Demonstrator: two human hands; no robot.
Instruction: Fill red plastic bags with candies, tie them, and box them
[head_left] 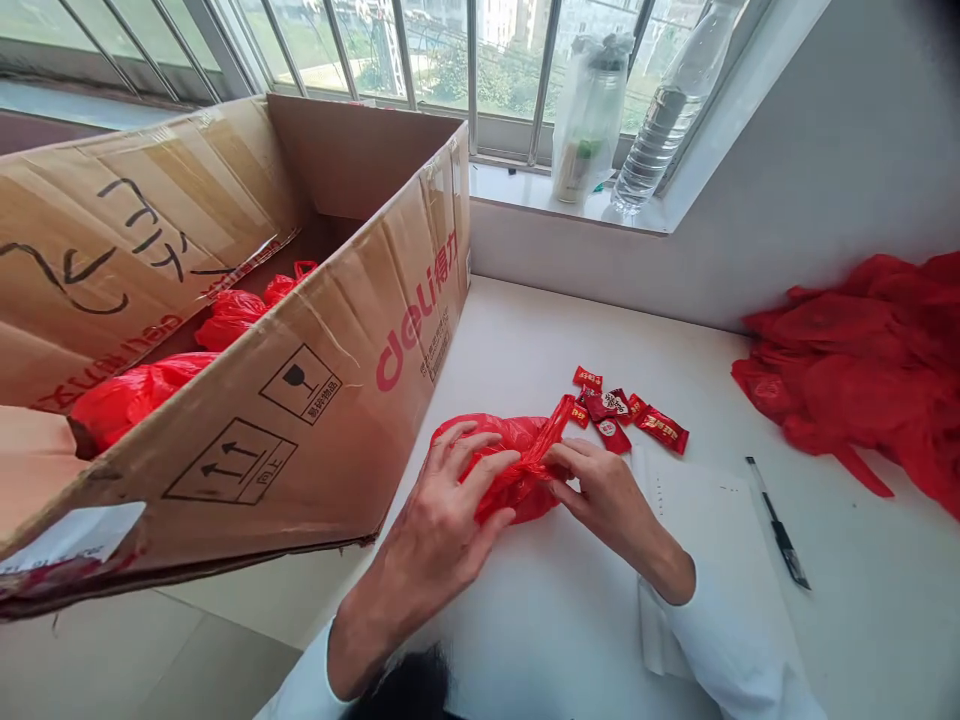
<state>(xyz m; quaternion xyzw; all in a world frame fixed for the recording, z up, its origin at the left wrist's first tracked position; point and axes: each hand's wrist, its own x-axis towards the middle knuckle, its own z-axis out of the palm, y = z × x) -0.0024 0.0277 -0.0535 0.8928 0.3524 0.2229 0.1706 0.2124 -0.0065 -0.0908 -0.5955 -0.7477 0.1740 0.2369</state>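
Note:
A filled red plastic bag [525, 432] rests on the white table in front of me, its top twisted into a gathered neck. My left hand [442, 515] lies over the bag's left side, its fingers spread and touching the plastic. With thumb and fingers pinched together, my right hand [604, 495] grips the bag at the gathered neck. What the bag contains is hidden. Just beyond my right hand is a small pile of red-wrapped candies [611, 405].
A large open cardboard box [360, 330] on the left holds several red bags [232, 318]. Red cloth-like bags [885, 370] are heaped at right. White paper [720, 540] and a pen [780, 525] lie nearby. A water bottle [656, 140] stands on the windowsill beside a plastic-wrapped cup [581, 165].

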